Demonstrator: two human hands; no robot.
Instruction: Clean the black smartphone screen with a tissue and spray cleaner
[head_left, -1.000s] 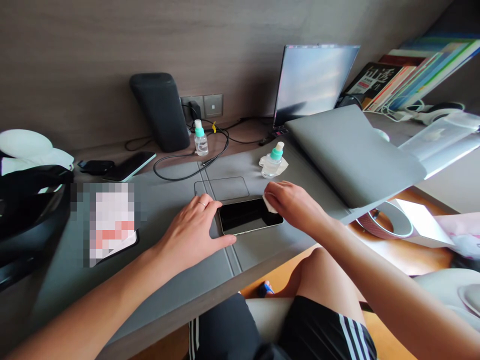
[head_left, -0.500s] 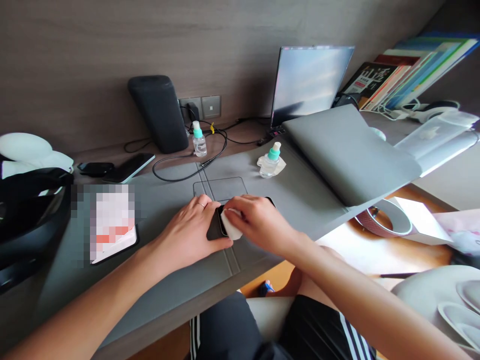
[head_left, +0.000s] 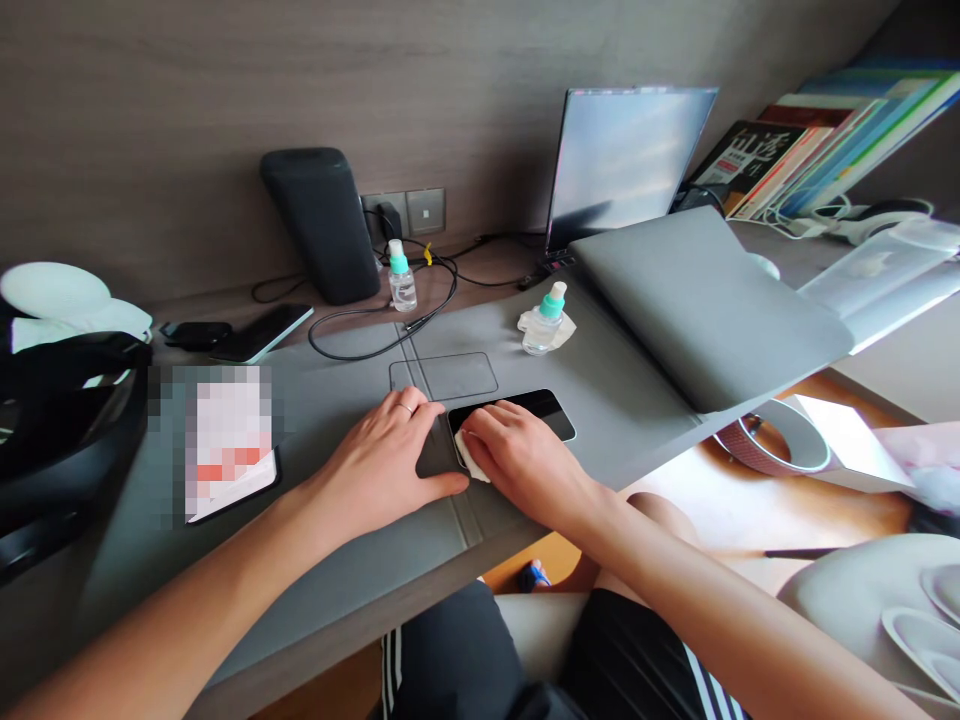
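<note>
A black-screened smartphone lies flat on the grey desk mat. My right hand presses a folded white wipe onto the left part of its screen, fingers closed round the wipe. At the phone's left end, my left hand rests on the mat with thumb and fingers apart, a ring on one finger, holding nothing. Just behind the phone lies a clear dark-edged rectangle, perhaps a screen protector. A small spray bottle with a teal collar stands on a crumpled white wrapper farther back.
A second spray bottle stands by a black cable. Other phones, one partly pixelated, lie to the left beside a black bag-like object. A laptop and a folded grey mat flap occupy the right, before leaning books.
My right hand and the wipe have shifted slightly right and down on the phone, and more of its screen shows. My left hand has stayed nearly in place.
</note>
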